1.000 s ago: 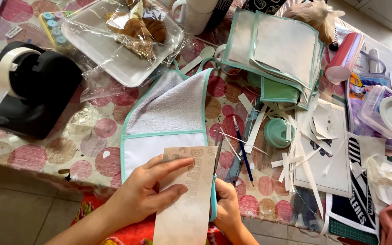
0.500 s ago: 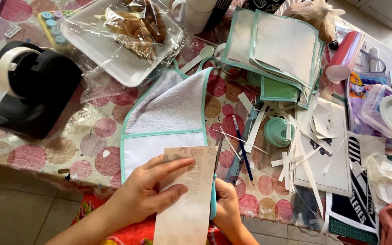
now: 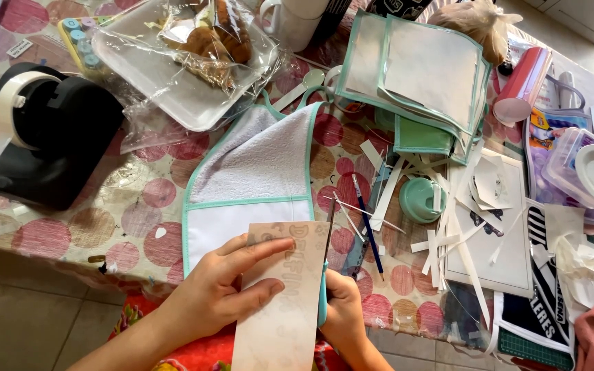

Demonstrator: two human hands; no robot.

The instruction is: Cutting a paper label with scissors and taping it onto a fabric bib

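Observation:
My left hand (image 3: 218, 292) holds a tall pale beige printed paper sheet (image 3: 280, 302) upright in front of me, fingers spread across its face. Behind its right edge my right hand (image 3: 344, 309) grips teal-handled scissors (image 3: 324, 275), whose blade runs up along the sheet's right edge. Just beyond the sheet lies a white towel bib with teal trim (image 3: 256, 178) on the dotted tablecloth (image 3: 70, 227).
A black tape dispenser (image 3: 49, 148) sits at the left. A white tray of wrapped pastry (image 3: 180, 55) is at the back. Teal-edged folders (image 3: 421, 75), a teal cup lid (image 3: 421, 199), a blue pencil (image 3: 367, 223), paper strips (image 3: 448, 233) and clear boxes (image 3: 586, 172) crowd the right.
The scissors have crept slightly up the sheet's right edge; both hands and the sheet stay in nearly the same place.

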